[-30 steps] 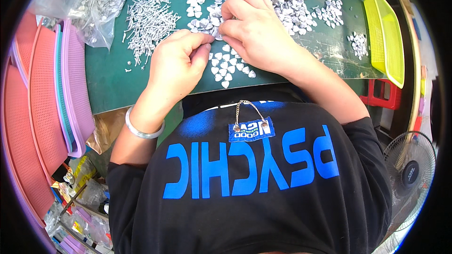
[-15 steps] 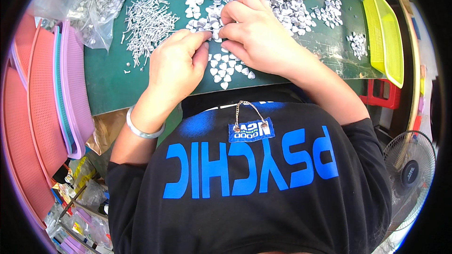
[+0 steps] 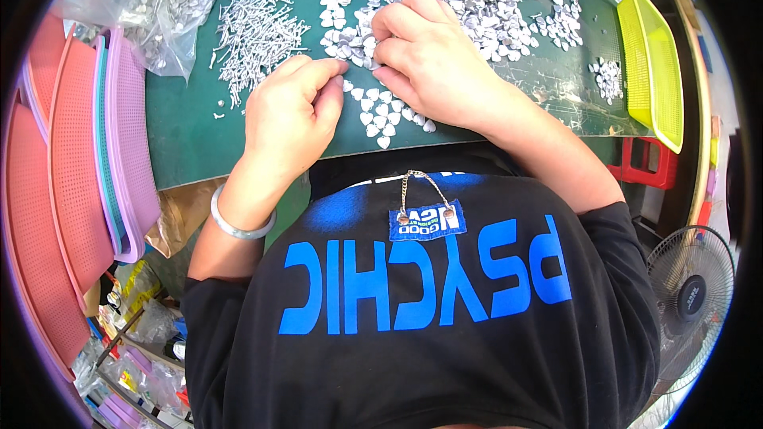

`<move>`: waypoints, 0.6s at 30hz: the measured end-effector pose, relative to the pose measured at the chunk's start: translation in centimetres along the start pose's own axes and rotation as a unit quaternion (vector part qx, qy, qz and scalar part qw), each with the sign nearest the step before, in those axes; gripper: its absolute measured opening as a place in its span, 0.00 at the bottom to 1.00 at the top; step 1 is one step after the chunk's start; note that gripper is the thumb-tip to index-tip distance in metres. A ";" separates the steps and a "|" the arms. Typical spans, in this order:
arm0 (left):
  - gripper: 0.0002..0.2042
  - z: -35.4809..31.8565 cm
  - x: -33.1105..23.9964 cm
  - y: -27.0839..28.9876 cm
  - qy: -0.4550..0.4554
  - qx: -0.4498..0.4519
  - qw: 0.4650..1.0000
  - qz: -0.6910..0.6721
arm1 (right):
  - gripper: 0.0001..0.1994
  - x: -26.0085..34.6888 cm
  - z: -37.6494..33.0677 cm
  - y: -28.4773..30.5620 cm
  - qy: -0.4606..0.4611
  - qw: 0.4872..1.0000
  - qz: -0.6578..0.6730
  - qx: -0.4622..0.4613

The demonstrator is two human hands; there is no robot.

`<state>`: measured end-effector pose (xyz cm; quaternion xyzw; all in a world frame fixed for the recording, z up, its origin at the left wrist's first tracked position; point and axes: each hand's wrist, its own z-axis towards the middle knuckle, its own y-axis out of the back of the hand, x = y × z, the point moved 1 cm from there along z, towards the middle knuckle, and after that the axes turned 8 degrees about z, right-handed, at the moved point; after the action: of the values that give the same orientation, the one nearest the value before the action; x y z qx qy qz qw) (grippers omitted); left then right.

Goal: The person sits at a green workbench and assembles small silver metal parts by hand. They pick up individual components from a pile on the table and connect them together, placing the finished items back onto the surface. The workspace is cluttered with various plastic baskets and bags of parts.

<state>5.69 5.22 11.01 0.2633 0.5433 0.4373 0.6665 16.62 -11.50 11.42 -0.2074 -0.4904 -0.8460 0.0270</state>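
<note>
My left hand [image 3: 292,111], with a pale bangle [image 3: 235,225] on its wrist, hovers over the green table, thumb and forefinger pinched together. Whatever lies between those fingertips is too small to name. Just to its right, my right hand [image 3: 433,57] rests by the edge of a big pile of silver heart-shaped pieces [image 3: 509,16], its fingers curled and their tips partly hidden. A smaller group of hearts [image 3: 381,115] lies loose below the hands, toward the table's front edge. Beyond the left hand is a heap of small silver metal pins [image 3: 256,40].
A clear plastic bag [image 3: 171,20] full of silver pieces lies at the far left. Stacked pink and purple baskets [image 3: 131,143] stand at the left. A yellow-green basket [image 3: 656,71] and a small silver pile [image 3: 606,79] are at the right, above a red stool [image 3: 648,163] and a fan [image 3: 691,302].
My left hand has drawn slightly away from the right hand, opening a gap between their fingertips. The right hand has stayed nearly in place by the hearts.
</note>
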 end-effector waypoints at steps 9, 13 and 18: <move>0.06 -0.3 0.0 0.2 -0.002 -0.008 1.000 -0.010 | 0.05 0.0 0.2 -0.1 0.003 1.000 -0.024 0.020; 0.06 -0.4 0.0 0.2 -0.003 -0.006 1.000 -0.013 | 0.06 0.3 0.3 0.0 -0.007 1.000 0.000 0.015; 0.07 -0.3 0.0 -0.1 -0.025 -0.016 0.999 -0.028 | 0.06 0.6 0.3 0.0 -0.003 0.999 0.014 0.030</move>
<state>5.47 5.16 10.89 0.2487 0.5265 0.4201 0.6960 16.21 -11.13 11.78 -0.2156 -0.5126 -0.8299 0.0439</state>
